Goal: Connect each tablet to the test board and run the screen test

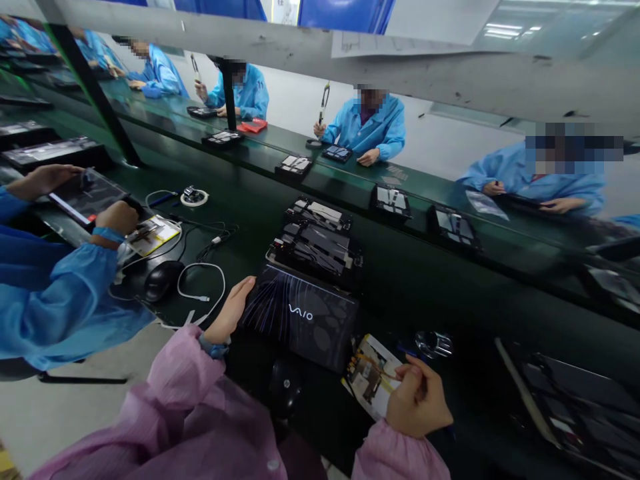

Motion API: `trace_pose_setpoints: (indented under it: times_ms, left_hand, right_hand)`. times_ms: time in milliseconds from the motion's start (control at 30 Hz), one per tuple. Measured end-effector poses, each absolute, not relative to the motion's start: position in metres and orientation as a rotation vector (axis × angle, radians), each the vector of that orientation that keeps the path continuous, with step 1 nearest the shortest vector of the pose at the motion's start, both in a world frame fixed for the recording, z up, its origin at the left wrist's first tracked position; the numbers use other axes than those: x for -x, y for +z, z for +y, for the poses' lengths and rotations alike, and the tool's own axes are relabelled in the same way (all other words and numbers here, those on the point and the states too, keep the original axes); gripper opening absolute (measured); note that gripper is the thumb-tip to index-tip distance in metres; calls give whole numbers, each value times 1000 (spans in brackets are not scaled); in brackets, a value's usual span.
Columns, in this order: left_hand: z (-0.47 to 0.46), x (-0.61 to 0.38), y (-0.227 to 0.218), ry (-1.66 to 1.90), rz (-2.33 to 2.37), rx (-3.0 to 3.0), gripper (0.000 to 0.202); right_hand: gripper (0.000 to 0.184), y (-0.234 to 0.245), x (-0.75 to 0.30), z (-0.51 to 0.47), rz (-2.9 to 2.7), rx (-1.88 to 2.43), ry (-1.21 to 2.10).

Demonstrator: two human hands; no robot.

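Observation:
A dark tablet screen (305,323) with a lit VAIO logo lies tilted in front of me. My left hand (233,310) grips its left edge, thumb along the top side. To its right is a small circuit board (367,380) with yellow tape edges and a white area, set on the table. My right hand (419,397) is closed above the board's right side, thumb against curled fingers. A thin orange-brown strip runs from the board toward these fingertips; whether they hold it is unclear. A black HP mouse (286,387) sits below the screen.
Opened device housings (317,247) are stacked behind the screen, and another (575,407) lies at right. A shiny metal object (434,344) is beyond my right hand. At left, a co-worker's hand (117,219) works near a black mouse (164,280) and white cable (203,298).

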State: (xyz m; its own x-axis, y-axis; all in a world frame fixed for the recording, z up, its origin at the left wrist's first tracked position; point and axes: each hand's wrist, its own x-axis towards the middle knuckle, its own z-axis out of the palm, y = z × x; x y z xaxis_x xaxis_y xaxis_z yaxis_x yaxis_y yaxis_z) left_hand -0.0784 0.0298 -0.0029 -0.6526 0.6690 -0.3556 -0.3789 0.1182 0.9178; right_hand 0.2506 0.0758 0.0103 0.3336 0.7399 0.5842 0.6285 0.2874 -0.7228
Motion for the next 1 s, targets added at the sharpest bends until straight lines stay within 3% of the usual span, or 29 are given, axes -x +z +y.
trace_pose_setpoints:
  times_ms: [267, 500, 733, 1000]
  left_hand:
    - [29, 79, -4, 1632, 1646, -333, 24]
    - [28, 82, -7, 1582, 1677, -490, 27]
    - [28, 83, -10, 1587, 1688, -543, 28]
    - [28, 81, -7, 1600, 1667, -522, 29]
  right_hand:
    - [30, 14, -248, 69, -1624, 1275, 161]
    - [39, 31, -179, 46, -2591, 527, 273]
    - [43, 35, -170, 74, -2426, 775, 36]
    - [40, 27, -179, 52, -2503, 625, 213]
